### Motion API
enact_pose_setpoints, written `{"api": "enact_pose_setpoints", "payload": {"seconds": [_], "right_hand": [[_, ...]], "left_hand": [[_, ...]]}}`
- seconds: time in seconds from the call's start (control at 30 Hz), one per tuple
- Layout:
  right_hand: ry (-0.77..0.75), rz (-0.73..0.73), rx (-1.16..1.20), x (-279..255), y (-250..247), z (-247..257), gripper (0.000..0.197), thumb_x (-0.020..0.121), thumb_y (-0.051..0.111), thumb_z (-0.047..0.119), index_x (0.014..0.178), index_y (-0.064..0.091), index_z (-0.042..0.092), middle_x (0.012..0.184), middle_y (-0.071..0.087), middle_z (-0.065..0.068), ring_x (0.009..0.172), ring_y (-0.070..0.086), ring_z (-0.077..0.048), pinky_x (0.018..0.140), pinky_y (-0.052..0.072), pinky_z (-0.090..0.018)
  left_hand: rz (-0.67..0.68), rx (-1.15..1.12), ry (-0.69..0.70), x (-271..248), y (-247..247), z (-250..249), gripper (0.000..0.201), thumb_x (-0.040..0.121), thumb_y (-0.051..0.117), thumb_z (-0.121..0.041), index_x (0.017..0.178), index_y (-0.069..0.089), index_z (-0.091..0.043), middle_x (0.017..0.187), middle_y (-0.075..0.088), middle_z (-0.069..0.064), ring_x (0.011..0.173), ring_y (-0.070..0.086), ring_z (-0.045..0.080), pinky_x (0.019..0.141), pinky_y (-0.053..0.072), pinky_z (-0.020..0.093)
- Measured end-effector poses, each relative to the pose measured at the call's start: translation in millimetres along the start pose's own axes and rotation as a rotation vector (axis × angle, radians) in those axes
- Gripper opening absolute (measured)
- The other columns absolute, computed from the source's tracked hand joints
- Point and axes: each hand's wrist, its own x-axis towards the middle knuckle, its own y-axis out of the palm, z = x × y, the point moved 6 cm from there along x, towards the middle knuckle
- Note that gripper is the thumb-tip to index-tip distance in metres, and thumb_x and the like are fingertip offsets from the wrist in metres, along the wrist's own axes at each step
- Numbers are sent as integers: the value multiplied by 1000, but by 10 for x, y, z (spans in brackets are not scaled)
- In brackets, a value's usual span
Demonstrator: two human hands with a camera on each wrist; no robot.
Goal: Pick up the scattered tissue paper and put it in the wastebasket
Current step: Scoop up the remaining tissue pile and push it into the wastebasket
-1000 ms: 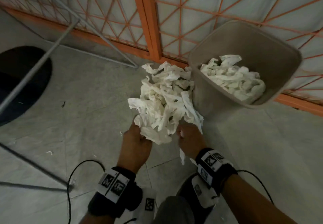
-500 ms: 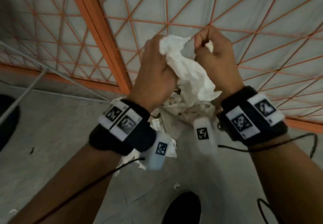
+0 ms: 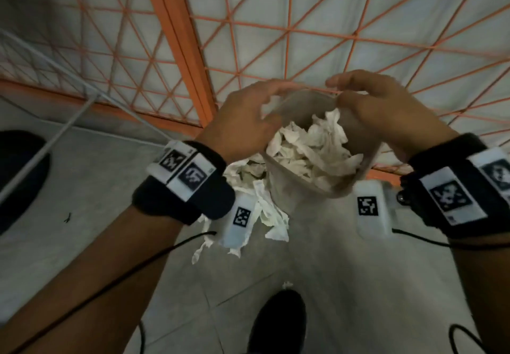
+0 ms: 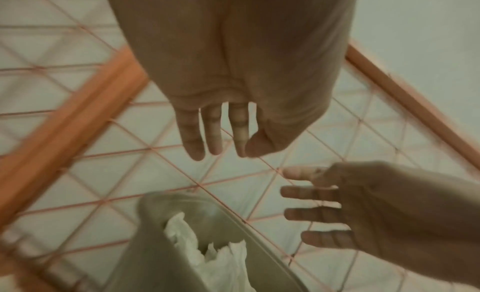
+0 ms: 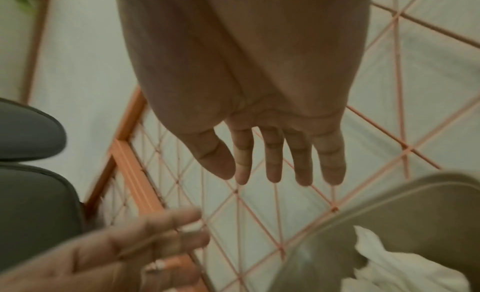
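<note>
Head: left hand (image 3: 242, 121) and right hand (image 3: 386, 116) hover, empty, over the wastebasket (image 3: 367, 166) of tissue paper (image 3: 311, 146); loose tissue (image 3: 259, 210) lies on the floor beside it | Left wrist: fingers (image 4: 213, 130) straight, slightly spread | Right wrist: fingers (image 5: 272, 157) likewise extended, apparently relaxed; picture blurred.

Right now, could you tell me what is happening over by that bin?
A person is clearing tissue off the floor. Both the left hand and right hand hover open and empty above the wastebasket, which holds crumpled tissue. A pile of tissue lies on the floor beside it.
</note>
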Motion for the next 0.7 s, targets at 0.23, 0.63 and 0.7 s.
{"api": "enact_pose_setpoints", "payload": {"seconds": [0.23, 0.63, 0.7], "right_hand": [[-82, 183, 77, -694, 800, 218, 18, 91, 52, 23, 95, 68, 30, 80, 63, 18, 75, 61, -4, 72, 47, -23], [134, 468, -434, -662, 2673, -1279, 91, 81, 68, 31, 146, 6, 44, 161, -1, 6, 127, 49, -26, 98, 45, -40], [121, 453, -435, -599, 2806, -1311, 95, 81, 68, 30, 146, 1, 45, 161, 9, 4, 129, 48, -26, 98, 46, -42]], "left_hand": [[-250, -52, -398, -1176, 100, 1350, 31, 84, 58, -1, 103, 66, -25, 107, 66, -5, 81, 59, -2, 75, 47, 9], [176, 127, -610, -1882, 1311, 2513, 64, 84, 63, -26, 141, 37, -39, 132, 48, 1, 111, 58, 25, 92, 50, 40], [149, 154, -604, -1849, 1310, 2526, 40, 86, 59, -24, 126, 58, -30, 119, 59, 4, 107, 60, 27, 90, 49, 39]]}}
